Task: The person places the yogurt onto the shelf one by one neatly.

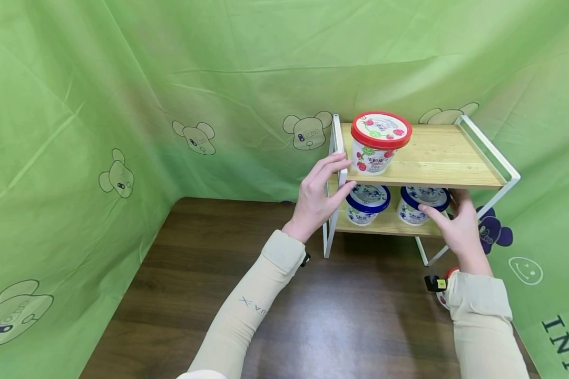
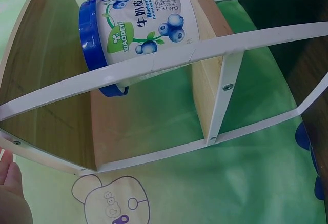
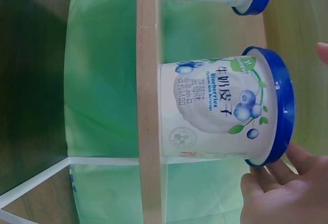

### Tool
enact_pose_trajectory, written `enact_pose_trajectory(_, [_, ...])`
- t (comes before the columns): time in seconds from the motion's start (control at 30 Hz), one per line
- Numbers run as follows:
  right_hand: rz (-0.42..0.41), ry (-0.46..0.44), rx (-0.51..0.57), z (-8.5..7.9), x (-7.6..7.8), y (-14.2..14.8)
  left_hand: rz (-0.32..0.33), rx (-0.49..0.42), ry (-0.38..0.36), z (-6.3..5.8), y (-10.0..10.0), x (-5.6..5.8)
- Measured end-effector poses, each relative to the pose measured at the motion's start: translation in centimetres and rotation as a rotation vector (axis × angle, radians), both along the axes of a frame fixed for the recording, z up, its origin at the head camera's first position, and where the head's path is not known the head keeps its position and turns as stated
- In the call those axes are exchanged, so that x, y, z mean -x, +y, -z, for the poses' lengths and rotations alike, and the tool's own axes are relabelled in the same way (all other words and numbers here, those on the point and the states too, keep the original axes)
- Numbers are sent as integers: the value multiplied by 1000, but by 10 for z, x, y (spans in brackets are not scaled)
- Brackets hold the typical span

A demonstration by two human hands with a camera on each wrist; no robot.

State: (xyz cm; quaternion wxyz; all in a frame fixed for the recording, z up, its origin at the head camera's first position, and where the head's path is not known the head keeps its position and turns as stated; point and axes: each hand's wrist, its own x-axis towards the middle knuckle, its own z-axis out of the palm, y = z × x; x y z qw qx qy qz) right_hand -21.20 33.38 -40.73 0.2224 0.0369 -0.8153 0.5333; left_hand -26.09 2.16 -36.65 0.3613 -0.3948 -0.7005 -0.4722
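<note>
A small two-tier rack [image 1: 436, 158] has wooden shelves and white metal side frames. My left hand [image 1: 315, 197] holds its upper left corner, fingers over the frame and thumb at the shelf's front edge. On the lower shelf, my right hand [image 1: 462, 226] grips the right-hand blue-lidded blueberry milk tub [image 3: 220, 111], thumb in front and fingers at the lid's side. Another blueberry tub [image 2: 148, 26] stands to its left on that shelf. Above, a red-lidded tub with berry pictures [image 1: 376, 158] sits on the top shelf near my left fingertips.
A further red-lidded tub [image 1: 442, 299] lies on the dark wooden surface [image 1: 341, 316], mostly hidden by my right wrist. Green cloth with bear drawings [image 1: 227, 63] hangs behind and at both sides, close to the rack.
</note>
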Motion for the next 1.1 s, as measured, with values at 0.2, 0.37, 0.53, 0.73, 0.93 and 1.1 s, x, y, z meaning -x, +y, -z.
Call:
enact_pose_trajectory(0.2, [-9, 24, -1, -3, -8, -3, -6, 3, 4, 0, 0, 1])
enact_pose_trajectory(0.37, [-9, 20, -1, -4, -16, -2, -4, 1, 2, 1, 1, 1])
enact_pose_trajectory(0.53, [-9, 14, -14, -5, -26, -3, -3, -3, -3, 1, 0, 1])
enact_pose_trajectory(0.73, [-2, 12, -18, -8, -37, -4, 8, -17, -7, 1, 0, 0])
enact_pose_trajectory(0.93, [-7, 17, -33, -9, -46, -1, -3, -5, -4, 1, 0, 0])
enact_pose_trajectory(1.1, [-11, 29, -42, -9, -53, 1, 1, -9, -4, 1, 1, 0])
